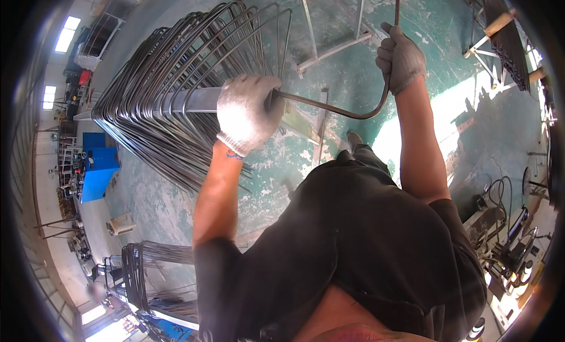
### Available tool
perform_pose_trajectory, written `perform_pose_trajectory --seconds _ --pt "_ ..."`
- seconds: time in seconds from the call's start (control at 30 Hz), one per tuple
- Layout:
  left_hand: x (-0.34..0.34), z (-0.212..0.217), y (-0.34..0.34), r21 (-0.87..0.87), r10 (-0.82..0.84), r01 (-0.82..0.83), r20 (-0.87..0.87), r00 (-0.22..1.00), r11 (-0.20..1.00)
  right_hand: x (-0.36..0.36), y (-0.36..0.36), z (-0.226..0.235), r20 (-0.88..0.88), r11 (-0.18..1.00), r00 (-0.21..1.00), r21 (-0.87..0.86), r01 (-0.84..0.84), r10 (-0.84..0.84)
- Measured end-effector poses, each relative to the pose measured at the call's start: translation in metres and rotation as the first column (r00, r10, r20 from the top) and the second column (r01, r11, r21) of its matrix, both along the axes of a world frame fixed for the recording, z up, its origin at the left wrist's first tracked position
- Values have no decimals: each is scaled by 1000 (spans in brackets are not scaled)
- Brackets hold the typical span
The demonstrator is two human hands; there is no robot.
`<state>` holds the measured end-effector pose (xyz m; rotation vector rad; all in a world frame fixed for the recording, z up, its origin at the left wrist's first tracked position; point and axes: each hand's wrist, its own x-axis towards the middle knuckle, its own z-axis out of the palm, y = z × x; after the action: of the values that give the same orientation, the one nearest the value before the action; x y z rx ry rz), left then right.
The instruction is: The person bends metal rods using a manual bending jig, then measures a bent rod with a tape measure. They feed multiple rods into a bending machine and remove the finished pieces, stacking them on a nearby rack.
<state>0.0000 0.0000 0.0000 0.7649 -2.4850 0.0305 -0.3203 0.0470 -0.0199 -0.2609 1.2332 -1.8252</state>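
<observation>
A bent metal rod [338, 110] runs between my two gloved hands and curves upward on the right. My left hand [248, 109], in a pale knit glove, is closed round its left end, next to the end of a grey metal beam [197, 99]. Higher on the right, my right hand [402, 56], gloved too, grips the upright stretch of the same rod. Many bent rods [170, 65] hang in a thick bundle over the beam, left of my left hand. The beam's near end is hidden behind the left glove.
Metal stand legs [335, 50] rise from the worn green floor [271, 195] ahead. A rack of dark straight rods [507, 45] stands far right. At left is a blue box [101, 172]; more bent rods [134, 271] hang lower left. Machinery with cables [506, 236] is at right.
</observation>
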Motion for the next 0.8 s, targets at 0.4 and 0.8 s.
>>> perform_pose_trajectory --seconds 0.4,0.8 --pt "-2 0 2 -18 25 -26 -27 999 1000 2 -16 5 -137 991 990 129 28 -10" --pt "-7 -7 -5 -60 -10 4 -97 995 998 -4 -30 6 -187 994 981 103 -41 59"
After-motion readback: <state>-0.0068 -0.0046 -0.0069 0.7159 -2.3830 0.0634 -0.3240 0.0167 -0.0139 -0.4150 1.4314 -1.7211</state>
